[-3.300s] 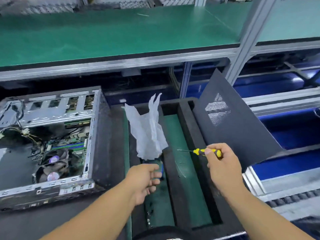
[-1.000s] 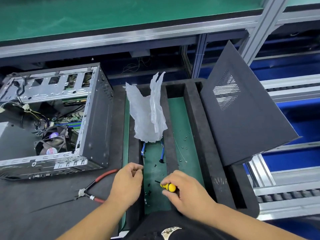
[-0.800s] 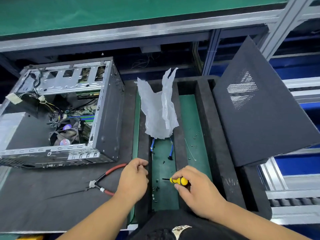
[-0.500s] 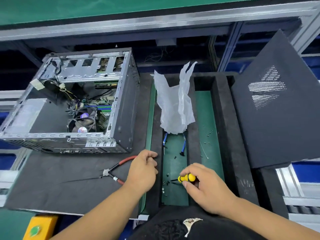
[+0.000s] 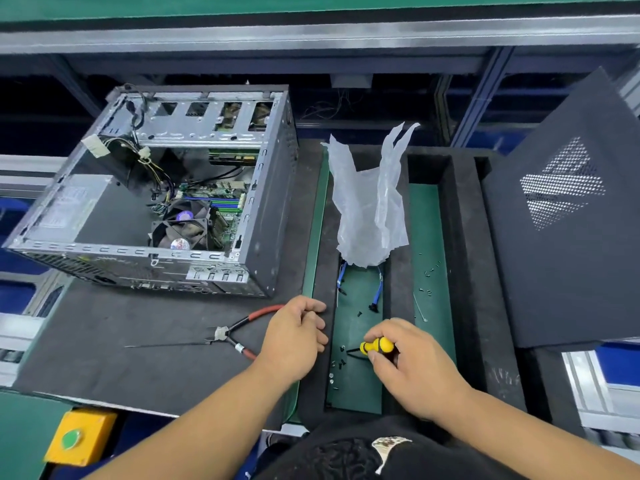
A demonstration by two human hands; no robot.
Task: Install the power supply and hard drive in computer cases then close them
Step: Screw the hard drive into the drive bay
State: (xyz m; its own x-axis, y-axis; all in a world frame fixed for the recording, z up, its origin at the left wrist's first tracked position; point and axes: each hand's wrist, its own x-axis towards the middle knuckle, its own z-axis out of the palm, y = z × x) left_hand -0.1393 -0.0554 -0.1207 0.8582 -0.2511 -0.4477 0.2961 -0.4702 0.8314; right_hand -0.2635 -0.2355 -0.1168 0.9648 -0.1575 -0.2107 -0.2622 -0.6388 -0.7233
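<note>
Computer case [image 5: 162,202] open at 10 o'clock. Right hand [image 5: 412,368] clamped on yellow screwdriver [image 5: 375,347] over loose screws [image 5: 341,362]; left hand [image 5: 294,337] loosely curled, holding nothing, at 6 o'clock.

I find no legible text: the label on the power supply [image 5: 65,206] in my open computer case [image 5: 166,188] and the round sticker on the fan [image 5: 180,243] are too blurred to read.
</note>
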